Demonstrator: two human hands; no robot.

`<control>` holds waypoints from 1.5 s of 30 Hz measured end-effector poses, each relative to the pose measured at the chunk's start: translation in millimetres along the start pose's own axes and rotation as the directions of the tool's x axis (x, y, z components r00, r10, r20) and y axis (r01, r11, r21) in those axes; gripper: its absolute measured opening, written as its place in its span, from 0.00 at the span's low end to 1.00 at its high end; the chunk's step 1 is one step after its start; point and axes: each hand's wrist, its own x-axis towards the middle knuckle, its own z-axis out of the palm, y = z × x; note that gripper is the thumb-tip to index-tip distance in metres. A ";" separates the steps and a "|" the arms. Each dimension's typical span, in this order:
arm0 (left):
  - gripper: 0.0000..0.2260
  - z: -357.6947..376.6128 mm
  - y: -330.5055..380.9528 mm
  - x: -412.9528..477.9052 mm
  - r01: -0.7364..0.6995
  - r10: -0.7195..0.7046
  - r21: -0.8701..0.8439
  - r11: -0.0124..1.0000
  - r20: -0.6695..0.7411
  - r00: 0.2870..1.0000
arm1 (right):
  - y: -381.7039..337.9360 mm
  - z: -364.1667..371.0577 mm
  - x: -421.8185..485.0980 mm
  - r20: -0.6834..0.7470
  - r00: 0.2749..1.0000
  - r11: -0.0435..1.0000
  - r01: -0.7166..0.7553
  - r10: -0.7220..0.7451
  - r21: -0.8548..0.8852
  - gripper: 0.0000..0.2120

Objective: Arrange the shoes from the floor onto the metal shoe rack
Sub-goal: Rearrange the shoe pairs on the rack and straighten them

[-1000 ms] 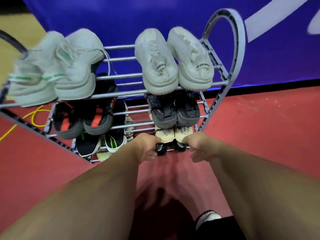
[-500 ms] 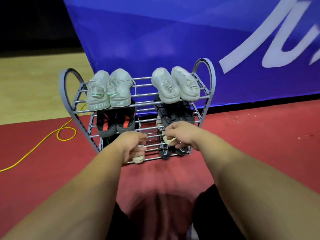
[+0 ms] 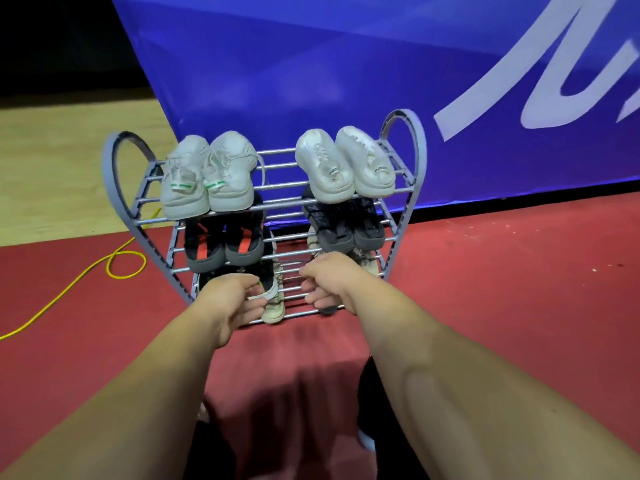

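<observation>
Metal shoe rack (image 3: 405,209) standing on red floor (image 3: 502,289) against blue banner (image 3: 346,81), shoes on every tier. Left hand (image 3: 228,303) at near left of lowest tier, fingers loosely spread, touching heel of dark shoe with white trim (image 3: 268,289); actual grip impossible to tell. Right hand (image 3: 332,282) just right of it, fingers curled, nothing visibly held. White sneaker pairs (image 3: 207,181) and (image 3: 346,168) up top, far from both hands.

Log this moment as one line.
left hand: on black green-striped sneaker, lowest tier | right hand: grip unclear | grey metal shoe rack: upper tiers full
</observation>
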 end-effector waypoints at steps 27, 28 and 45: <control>0.10 -69.0 -62.2 212.5 0.254 -0.368 -0.526 0.812 -0.122 0.922 | 35.1 122.3 206.1 0.094 0.934 0.939 -0.344 0.345 -0.025 0.10; 0.09 -69.3 -60.7 212.5 0.249 -0.361 -0.535 0.807 -0.113 0.926 | 36.0 120.2 208.3 0.086 0.934 0.938 -0.347 0.347 -0.020 0.10; 0.22 -138.9 -66.7 181.8 0.362 -0.422 -0.420 0.832 -0.055 0.905 | 28.7 104.2 211.4 0.032 0.935 0.927 -0.353 0.352 0.129 0.20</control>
